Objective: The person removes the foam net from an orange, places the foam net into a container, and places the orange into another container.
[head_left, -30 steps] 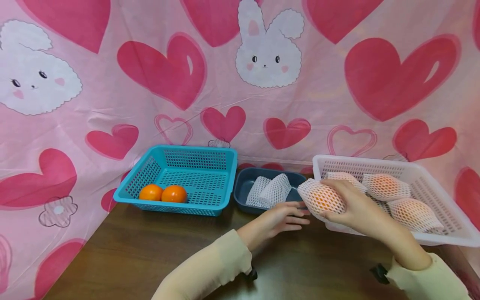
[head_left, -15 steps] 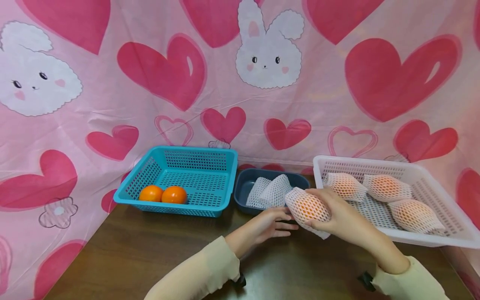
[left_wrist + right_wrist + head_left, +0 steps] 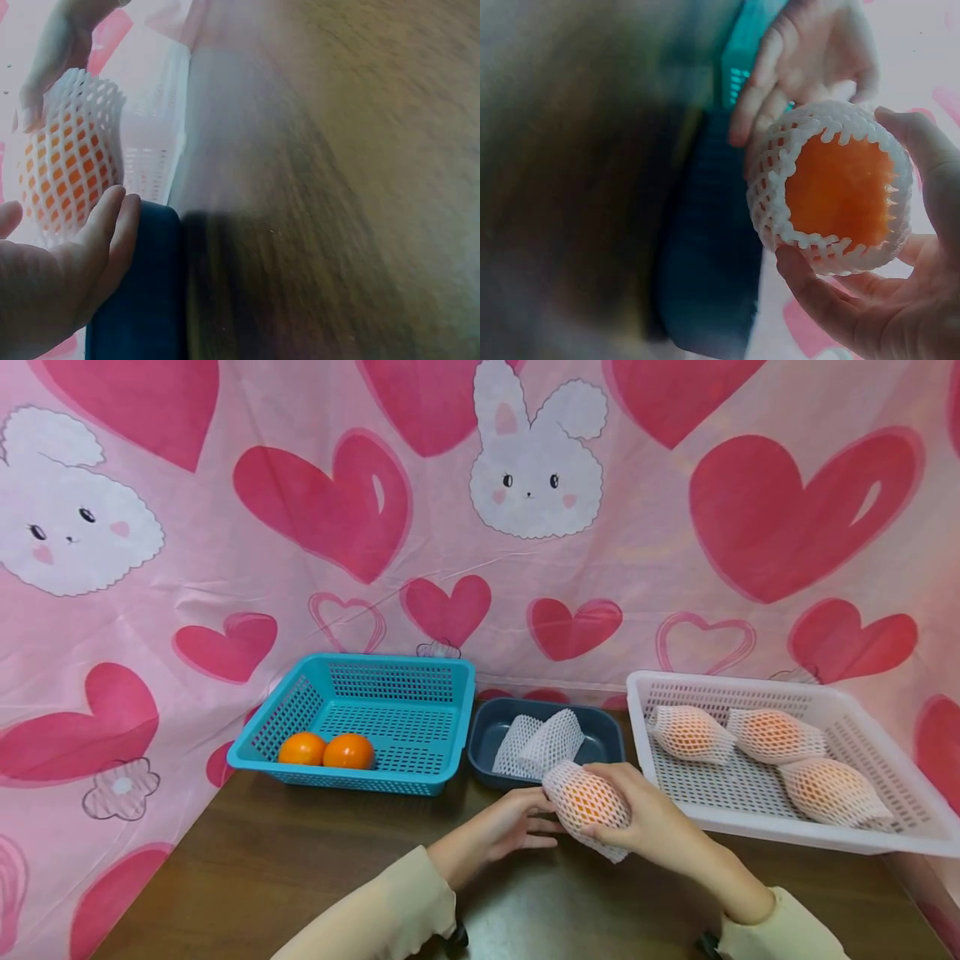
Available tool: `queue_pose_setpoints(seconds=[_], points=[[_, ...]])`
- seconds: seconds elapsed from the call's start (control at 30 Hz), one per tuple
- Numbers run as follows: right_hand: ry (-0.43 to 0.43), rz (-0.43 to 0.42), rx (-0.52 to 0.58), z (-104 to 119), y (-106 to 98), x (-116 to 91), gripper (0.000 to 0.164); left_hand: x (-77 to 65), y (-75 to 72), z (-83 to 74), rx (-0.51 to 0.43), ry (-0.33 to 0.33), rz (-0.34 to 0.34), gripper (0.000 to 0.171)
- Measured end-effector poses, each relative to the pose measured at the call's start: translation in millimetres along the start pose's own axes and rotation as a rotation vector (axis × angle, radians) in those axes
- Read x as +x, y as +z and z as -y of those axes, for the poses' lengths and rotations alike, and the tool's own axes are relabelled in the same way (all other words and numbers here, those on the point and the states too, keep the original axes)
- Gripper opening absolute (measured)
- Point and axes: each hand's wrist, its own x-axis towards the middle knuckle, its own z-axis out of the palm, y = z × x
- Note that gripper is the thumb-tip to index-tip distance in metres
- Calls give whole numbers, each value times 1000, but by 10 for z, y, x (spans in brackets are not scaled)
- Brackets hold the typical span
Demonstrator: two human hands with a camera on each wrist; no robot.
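An orange [image 3: 588, 800] in a white foam net sleeve is held by my right hand [image 3: 651, 810] above the table, in front of the dark blue tray. In the right wrist view the sleeve's open end shows the bare skin of the orange [image 3: 840, 191], with thumb and fingers gripping its sides. My left hand [image 3: 513, 828] is beside the sleeve's left side, fingers extended and relaxed. From the left wrist view, its fingers [image 3: 112, 225] lie close against the netted fruit; firm contact cannot be told.
Two empty foam nets [image 3: 551, 743] lie in the dark blue tray [image 3: 603, 752]. At left, a turquoise basket [image 3: 408, 781] holds two bare oranges [image 3: 348, 750]. A white basket [image 3: 750, 822] at right contains three netted oranges [image 3: 776, 735]. A pink patterned cloth [image 3: 450, 552] hangs behind the table [image 3: 315, 852].
My right hand has carried the netted orange left and down, from the white basket's edge to in front of the tray. The left hand has drawn back leftward and slightly lower.
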Motion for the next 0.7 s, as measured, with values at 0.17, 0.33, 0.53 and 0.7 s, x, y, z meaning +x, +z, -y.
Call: queue_pose_setpoints(seconds=[0.17, 0.33, 0.53, 0.7], points=[[12, 1, 10, -27, 140, -23, 74, -20, -52, 31, 2, -8, -28, 47], [-1, -23, 20, -70, 267, -33, 73, -32, -69, 43, 12, -4, -58, 44], [-24, -41, 52, -106, 389, -29, 72, -34, -101, 35, 21, -20, -96, 45], [-20, -36, 116, -116, 433, -39, 69, -28, -160, 42, 23, -27, -120, 48]])
